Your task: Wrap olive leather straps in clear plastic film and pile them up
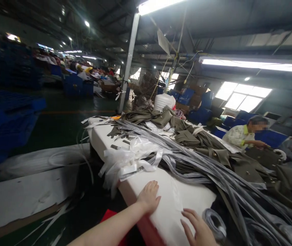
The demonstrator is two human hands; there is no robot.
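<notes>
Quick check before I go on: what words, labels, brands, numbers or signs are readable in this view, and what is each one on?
No text can be read.
The white table cover under the left hand and right hand is blank.
The white strips, grey straps and olive fabric pieces show no print.
The blue crates and the hanging sheet are too dim or blurred to tell.

Bare left grip point(149, 197), right grip point(199, 228), bare forearm point(110, 228)

Dim hall, glaring overhead tubes, edges warped.
</notes>
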